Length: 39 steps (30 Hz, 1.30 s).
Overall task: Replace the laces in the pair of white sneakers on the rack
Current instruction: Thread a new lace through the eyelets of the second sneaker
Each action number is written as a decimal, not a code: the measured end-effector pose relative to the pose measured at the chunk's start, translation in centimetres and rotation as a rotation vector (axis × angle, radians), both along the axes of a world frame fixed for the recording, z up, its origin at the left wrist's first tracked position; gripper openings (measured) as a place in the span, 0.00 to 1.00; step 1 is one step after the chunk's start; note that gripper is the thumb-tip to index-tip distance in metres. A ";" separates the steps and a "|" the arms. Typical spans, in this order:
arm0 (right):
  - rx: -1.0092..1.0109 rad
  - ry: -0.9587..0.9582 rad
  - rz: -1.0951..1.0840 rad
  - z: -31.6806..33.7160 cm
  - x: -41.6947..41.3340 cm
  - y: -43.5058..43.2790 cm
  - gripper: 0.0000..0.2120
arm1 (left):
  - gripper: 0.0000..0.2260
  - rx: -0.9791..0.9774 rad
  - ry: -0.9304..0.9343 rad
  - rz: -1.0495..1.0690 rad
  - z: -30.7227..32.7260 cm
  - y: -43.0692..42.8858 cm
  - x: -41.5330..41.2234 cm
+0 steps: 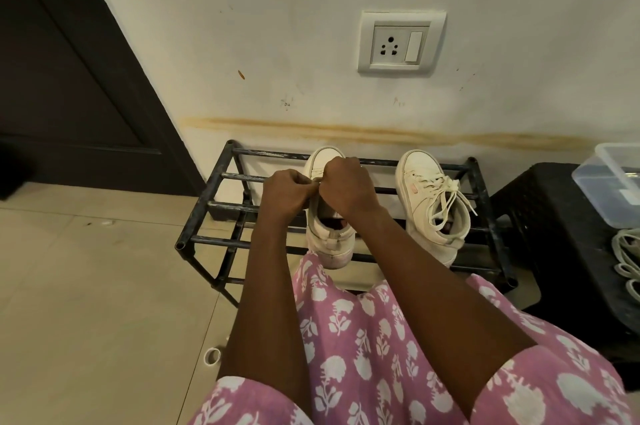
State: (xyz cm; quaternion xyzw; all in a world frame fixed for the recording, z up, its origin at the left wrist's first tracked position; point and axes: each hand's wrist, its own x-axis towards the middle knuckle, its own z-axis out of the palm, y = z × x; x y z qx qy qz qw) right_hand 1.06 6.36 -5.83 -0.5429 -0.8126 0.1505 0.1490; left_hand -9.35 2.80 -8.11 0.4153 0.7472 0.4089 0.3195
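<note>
White sneaker sits midway along the rack; left hand and right hand, fingers curled, pinch what seems its lace. Pull evenly, steadying the shoe. Laced mate sits at the right end.

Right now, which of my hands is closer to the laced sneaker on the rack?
Your right hand. It is just left of the laced sneaker, apart from it; your left hand is farther left, beyond the right. Both grip the other sneaker.
</note>
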 end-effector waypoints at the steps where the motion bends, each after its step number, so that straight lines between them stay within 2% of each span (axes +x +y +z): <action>1: -0.001 0.027 -0.027 -0.1 -0.1 0.0 0.10 | 0.06 -0.004 0.032 -0.012 0.0 0.0 0.1; 7: 0.031 0.128 -0.088 -0.6 0.3 -0.1 0.11 | 0.05 0.013 0.241 -0.018 0.4 0.1 0.7; 13: 0.076 0.230 -0.113 -1.2 0.6 -1.3 0.12 | 0.12 0.079 0.263 -0.005 -0.2 -0.4 1.6; 15: 0.109 0.229 -0.097 -1.6 0.8 -1.5 0.12 | 0.12 0.098 0.212 -0.004 -0.3 -0.6 1.6; 18: 0.149 0.232 -0.071 -2.1 0.9 -2.0 0.13 | 0.10 0.075 -0.092 0.040 -0.5 -1.2 1.3; 20: 0.171 0.234 -0.045 -2.2 0.9 -2.5 0.11 | 0.09 0.059 -0.204 0.078 -0.6 -1.3 1.2; 23: 0.250 0.296 -0.059 -2.1 1.0 -3.3 0.05 | 0.09 0.018 -0.195 0.125 -0.4 -1.0 1.5; 25: 0.312 0.341 -0.078 -2.2 1.1 -3.6 0.08 | 0.09 -0.008 -0.210 0.134 -0.4 -0.8 1.6; 31: 0.300 0.398 -0.073 -3.1 1.0 -3.6 0.09 | 0.09 -0.033 -0.320 0.112 -0.9 -0.5 1.0; 35: 0.251 0.287 0.008 -3.1 1.1 -3.2 0.08 | 0.09 -0.017 -0.329 0.080 -1.0 -0.5 1.0; 39: 0.134 0.078 0.124 -2.9 1.2 -2.3 0.15 | 0.09 -0.012 -0.300 0.076 -0.9 -0.4 1.0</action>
